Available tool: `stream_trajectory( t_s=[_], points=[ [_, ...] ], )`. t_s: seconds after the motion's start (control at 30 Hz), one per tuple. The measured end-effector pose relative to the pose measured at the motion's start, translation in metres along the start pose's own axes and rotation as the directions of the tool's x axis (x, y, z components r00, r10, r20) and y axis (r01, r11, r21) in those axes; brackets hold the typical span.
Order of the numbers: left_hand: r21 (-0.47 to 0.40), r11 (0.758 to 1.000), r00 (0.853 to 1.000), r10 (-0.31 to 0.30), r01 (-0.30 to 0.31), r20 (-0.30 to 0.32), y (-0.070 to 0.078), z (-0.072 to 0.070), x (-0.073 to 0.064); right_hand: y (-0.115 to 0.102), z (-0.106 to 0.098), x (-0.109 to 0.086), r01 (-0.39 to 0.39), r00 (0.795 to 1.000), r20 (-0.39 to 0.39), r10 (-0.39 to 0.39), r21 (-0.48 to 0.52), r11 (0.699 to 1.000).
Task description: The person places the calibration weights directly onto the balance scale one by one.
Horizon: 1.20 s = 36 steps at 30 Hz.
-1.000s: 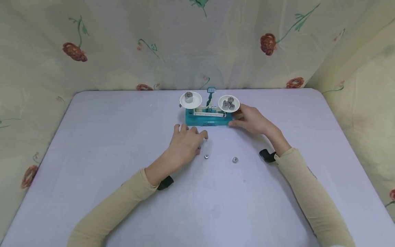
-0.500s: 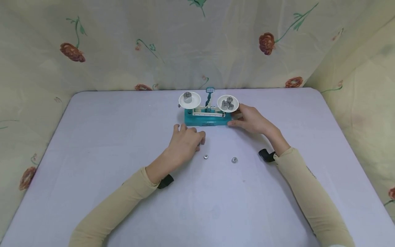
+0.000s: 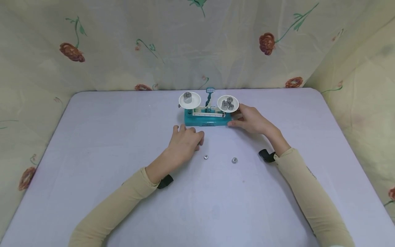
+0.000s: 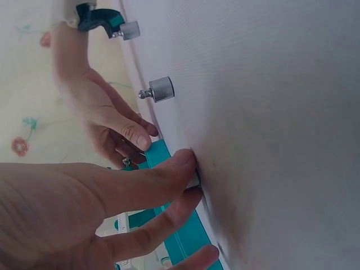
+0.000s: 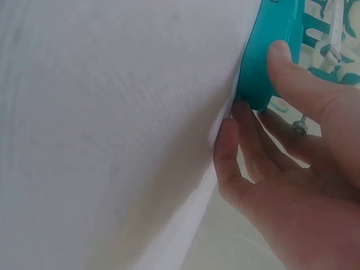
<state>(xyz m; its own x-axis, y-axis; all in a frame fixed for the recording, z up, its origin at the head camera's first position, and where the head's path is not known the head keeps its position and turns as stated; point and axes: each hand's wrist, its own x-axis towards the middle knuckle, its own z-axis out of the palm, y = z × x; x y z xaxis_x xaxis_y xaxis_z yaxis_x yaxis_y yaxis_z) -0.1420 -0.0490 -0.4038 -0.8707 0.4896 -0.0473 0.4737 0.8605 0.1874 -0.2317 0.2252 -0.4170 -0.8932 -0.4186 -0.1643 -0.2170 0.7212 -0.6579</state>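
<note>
A teal balance scale (image 3: 199, 121) with two white pans stands at the back of the table. My right hand (image 3: 253, 120) grips the right end of its base, thumb on the front and fingers around the end. My left hand (image 3: 184, 144) is low over the table, just in front of the scale. Its thumb and index finger pinch a small metal weight (image 4: 194, 181), mostly hidden by the fingertips. Two metal weights stand near it: a smaller weight (image 3: 205, 157) and a larger weight (image 3: 234, 160) farther right.
The left pan (image 3: 195, 103) carries one large metal weight (image 3: 187, 98). On the right pan (image 3: 219, 103) sit several smaller weights (image 3: 225, 105). A pale cloth covers the table (image 3: 197, 206), and a flowered curtain (image 3: 185, 44) hangs behind its far edge.
My left thumb and index finger have drawn slightly inward, and the grey weight seen between them earlier is now hidden in the head view. The right hand stays on the scale.
</note>
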Motion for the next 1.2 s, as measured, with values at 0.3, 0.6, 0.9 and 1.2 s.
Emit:
stream_trajectory(
  t_s=[0.3,0.6,0.9,1.2],
  points=[
    [0.003,1.000,0.999,0.015,-0.014,-0.029,-0.002,0.001,-0.002,-0.001,-0.001,0.000,0.001,1.000,0.001,-0.001,-0.005,1.000],
    [0.015,1.000,0.997,0.018,-0.017,-0.077,-0.001,-0.003,-0.003,-0.003,0.000,-0.002,-0.014,1.000,0.003,0.014,0.011,1.000],
    [0.008,0.999,0.960,0.040,-0.040,-0.277,0.000,-0.013,-0.004,-0.001,0.001,0.000,-0.016,1.000,0.000,0.016,0.004,1.000],
    [0.012,0.999,0.905,0.040,-0.039,-0.423,0.001,-0.024,-0.003,0.002,0.001,0.001,-0.004,1.000,0.010,0.004,0.000,1.000]
  ],
)
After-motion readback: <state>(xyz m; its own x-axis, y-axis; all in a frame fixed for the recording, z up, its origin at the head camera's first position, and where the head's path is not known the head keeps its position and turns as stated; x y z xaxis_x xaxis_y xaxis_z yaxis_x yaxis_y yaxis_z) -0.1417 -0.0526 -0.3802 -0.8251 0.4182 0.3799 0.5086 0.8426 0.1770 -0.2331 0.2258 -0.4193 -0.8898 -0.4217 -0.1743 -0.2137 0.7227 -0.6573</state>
